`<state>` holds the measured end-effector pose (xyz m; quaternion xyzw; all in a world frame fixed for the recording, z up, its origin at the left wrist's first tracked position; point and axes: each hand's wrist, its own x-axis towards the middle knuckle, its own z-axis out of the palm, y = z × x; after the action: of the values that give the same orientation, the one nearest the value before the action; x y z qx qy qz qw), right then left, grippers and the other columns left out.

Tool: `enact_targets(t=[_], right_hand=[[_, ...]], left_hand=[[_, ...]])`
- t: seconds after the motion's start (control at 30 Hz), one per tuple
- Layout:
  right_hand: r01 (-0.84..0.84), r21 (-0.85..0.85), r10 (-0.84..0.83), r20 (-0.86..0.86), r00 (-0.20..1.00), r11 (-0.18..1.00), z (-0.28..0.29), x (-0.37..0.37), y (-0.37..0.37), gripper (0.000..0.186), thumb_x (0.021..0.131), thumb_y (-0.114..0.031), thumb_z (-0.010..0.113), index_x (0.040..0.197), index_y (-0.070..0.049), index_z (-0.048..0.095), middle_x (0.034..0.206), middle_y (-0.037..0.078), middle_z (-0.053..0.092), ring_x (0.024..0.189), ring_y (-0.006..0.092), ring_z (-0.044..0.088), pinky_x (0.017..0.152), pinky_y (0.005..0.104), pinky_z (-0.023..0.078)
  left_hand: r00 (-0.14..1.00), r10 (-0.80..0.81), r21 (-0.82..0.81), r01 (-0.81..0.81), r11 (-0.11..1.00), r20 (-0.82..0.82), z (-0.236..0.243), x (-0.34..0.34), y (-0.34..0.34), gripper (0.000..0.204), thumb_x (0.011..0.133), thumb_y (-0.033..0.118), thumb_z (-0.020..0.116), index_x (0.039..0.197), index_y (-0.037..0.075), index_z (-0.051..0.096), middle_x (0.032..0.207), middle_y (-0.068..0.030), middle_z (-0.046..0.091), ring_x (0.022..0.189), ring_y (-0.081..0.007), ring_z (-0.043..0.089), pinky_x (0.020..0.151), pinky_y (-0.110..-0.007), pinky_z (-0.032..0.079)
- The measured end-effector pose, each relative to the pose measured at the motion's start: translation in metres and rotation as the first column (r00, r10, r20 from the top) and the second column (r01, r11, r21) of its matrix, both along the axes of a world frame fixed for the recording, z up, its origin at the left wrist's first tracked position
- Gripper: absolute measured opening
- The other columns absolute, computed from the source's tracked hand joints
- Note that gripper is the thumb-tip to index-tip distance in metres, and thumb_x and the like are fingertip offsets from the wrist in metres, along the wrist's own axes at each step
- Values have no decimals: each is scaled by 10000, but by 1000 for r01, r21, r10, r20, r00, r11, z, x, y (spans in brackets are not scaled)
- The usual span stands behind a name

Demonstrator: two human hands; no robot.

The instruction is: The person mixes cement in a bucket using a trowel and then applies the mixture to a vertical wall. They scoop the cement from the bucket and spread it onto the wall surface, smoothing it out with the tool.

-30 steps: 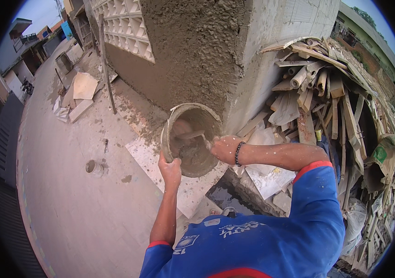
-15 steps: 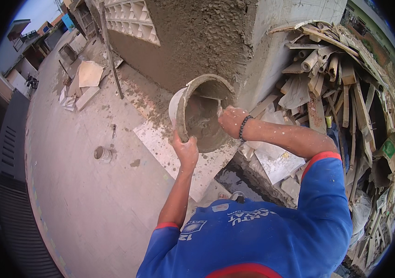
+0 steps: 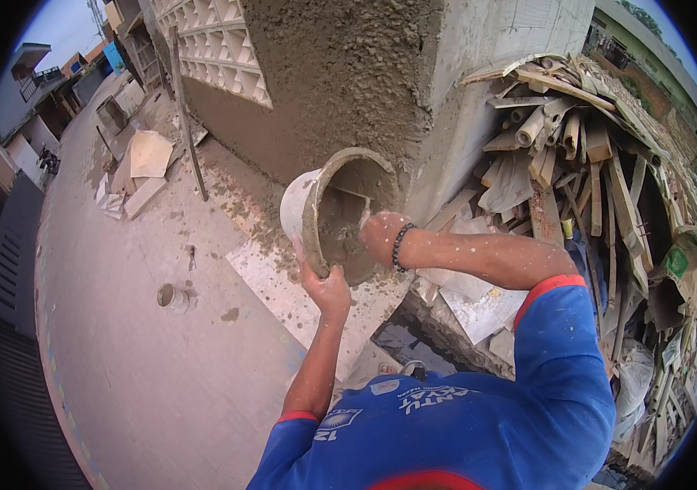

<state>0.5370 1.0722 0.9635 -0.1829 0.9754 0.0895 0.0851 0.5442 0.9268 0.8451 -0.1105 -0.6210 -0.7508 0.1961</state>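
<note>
A white bucket (image 3: 293,204), its rim and inside coated with grey mortar (image 3: 350,238), is tilted with its mouth toward me. My left hand (image 3: 326,289) grips the bucket's near rim, thumb over the edge. Inside the mouth, my right hand (image 3: 382,237) is closed round the handle of a trowel (image 3: 348,193). Only a thin edge of the trowel's blade shows above the mortar. A mortar-spattered white board (image 3: 263,286) lies on the ground beneath the bucket.
Just beyond the bucket rises a wall with wet plaster (image 3: 340,90) and a vent block panel (image 3: 214,49). Scrap wood and tubes (image 3: 561,155) are heaped on the right. A small can (image 3: 172,297) lies on the pavement at left, and a wooden pole (image 3: 188,122) leans near the wall.
The view has shifted, so the bucket and both hands sit slightly lower and further left. My right hand stays in the bucket's mouth with the trowel; my left keeps its hold on the rim.
</note>
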Motion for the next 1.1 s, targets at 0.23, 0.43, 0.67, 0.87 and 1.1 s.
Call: enact_targets(t=[0.23,0.43,0.67,0.87,1.1], right_hand=[[-74,-166,95,119,988,983,7,23,14,226,729,-104,607,875,46,692,799,252,680,821,386,691,692,452,558],[101,-257,-79,96,992,961,-10,14,46,279,731,-134,598,885,90,659,834,277,671,847,396,681,706,470,536],[239,-570,-74,298,952,786,-54,0,26,405,749,-249,628,976,83,580,861,302,642,863,456,634,725,499,498],[3,-338,-39,-100,994,941,47,22,50,482,771,-164,679,1119,96,472,789,274,643,812,444,646,703,495,526],[-70,154,148,-590,793,986,59,30,27,171,827,-108,566,963,-19,619,814,168,620,763,319,642,598,379,528]], left_hand=[[997,79,-109,-75,991,27,12,4,-8,794,691,-152,472,1456,-66,281,1444,-241,393,1334,-319,403,1125,-376,274],[986,163,-139,-167,976,-43,-1,-5,-7,780,692,-128,494,1443,-81,290,1445,-262,382,1347,-354,376,1131,-385,255],[988,148,-93,-150,984,-35,-13,-3,15,705,700,-106,502,1393,-93,368,1388,-252,447,1308,-350,416,1108,-376,282],[997,76,-54,-75,996,13,3,-6,-13,510,725,-84,497,1232,-33,524,1111,-97,613,1002,-184,572,915,-297,435],[999,-41,-92,37,995,-35,43,-9,-38,661,737,-106,482,1389,-34,398,1285,-145,540,1158,-191,515,1007,-307,377]])
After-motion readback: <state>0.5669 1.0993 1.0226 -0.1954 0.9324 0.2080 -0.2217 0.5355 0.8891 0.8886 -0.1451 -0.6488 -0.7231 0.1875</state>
